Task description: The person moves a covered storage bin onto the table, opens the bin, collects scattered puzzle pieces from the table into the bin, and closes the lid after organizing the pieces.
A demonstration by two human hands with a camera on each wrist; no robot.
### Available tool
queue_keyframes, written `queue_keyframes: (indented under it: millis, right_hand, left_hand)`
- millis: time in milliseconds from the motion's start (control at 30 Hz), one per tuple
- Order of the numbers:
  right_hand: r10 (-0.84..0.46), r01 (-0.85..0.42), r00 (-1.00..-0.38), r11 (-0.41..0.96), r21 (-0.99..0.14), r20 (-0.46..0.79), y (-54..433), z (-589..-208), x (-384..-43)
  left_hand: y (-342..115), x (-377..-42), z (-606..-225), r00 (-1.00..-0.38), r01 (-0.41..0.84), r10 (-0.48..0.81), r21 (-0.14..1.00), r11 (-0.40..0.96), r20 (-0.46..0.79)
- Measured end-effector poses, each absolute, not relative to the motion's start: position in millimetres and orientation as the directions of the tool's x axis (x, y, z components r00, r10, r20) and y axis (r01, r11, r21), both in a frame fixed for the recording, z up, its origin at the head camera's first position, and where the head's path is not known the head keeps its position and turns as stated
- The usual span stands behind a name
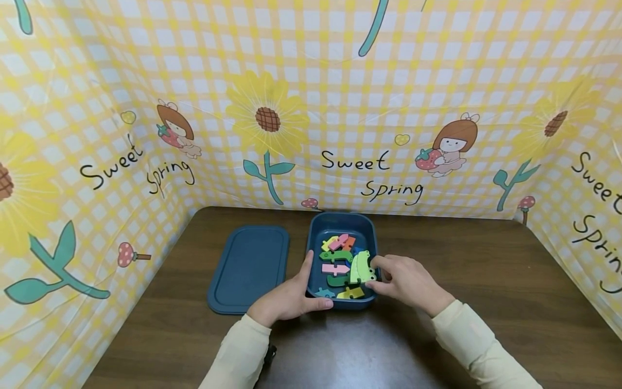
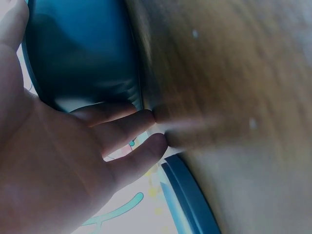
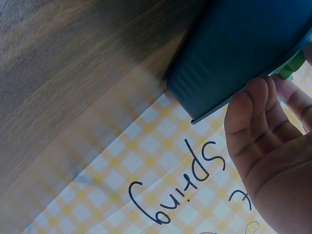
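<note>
A dark blue box stands on the table, with several colourful puzzle pieces inside. My right hand is at its right rim, pinching a light green animal-shaped puzzle piece with eyes between thumb and fingers. In the right wrist view the other fingers lie against the outside of the rim. At the near left corner my left hand rests against the box, thumb along the near wall and fingers extended along the left side. Green pieces, a pink piece and a yellow piece lie on the box floor.
The box's dark blue lid lies flat on the brown table, left of the box. A yellow checked cloth with flower prints hangs behind and on both sides. Something small and black shows beside the left sleeve.
</note>
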State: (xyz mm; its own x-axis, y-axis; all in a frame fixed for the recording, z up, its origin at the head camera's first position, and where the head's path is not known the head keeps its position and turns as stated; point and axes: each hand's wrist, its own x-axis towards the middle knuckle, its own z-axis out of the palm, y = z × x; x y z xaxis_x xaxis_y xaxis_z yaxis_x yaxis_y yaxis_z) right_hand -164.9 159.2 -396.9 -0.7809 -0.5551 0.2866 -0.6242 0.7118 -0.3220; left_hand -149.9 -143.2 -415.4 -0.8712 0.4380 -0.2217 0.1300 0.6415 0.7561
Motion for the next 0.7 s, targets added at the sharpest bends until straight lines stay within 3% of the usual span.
queue_keyframes:
  millis: [700]
  right_hand:
    - [-0.563,-0.595,-0.802,0.718,-0.362,0.201,157.1,-396.3,-165.1]
  left_hand:
    - [-143.0,-151.0,-416.2,-0.872,0.125,0.433,0.751,0.648,-0.228]
